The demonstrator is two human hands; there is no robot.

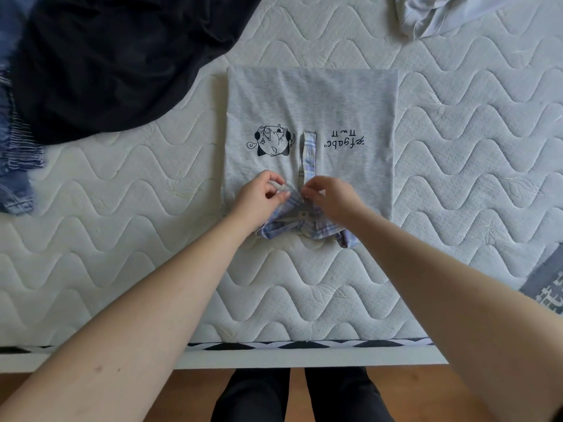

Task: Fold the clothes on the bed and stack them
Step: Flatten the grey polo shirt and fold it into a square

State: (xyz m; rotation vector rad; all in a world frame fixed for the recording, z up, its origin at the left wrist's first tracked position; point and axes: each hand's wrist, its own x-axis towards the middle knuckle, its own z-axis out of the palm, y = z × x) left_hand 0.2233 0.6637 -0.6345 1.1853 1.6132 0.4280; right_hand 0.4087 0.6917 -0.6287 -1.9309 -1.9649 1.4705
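Both hands, left hand (260, 193) and right hand (329, 194), pinch the plaid collar (300, 217) at the shirt's (313, 102) near edge; the folded shirt stretches straight away from them.

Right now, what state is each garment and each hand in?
Grey shirt: folded into a flat rectangle, print side up, on the mattress.
Plaid collar: bunched at the near edge.
Left hand: pinching the collar.
Right hand: pinching the collar.
Black garment: unfolded, crumpled.
Jeans: heaped, partly under the black garment.
Pale garment: crumpled.
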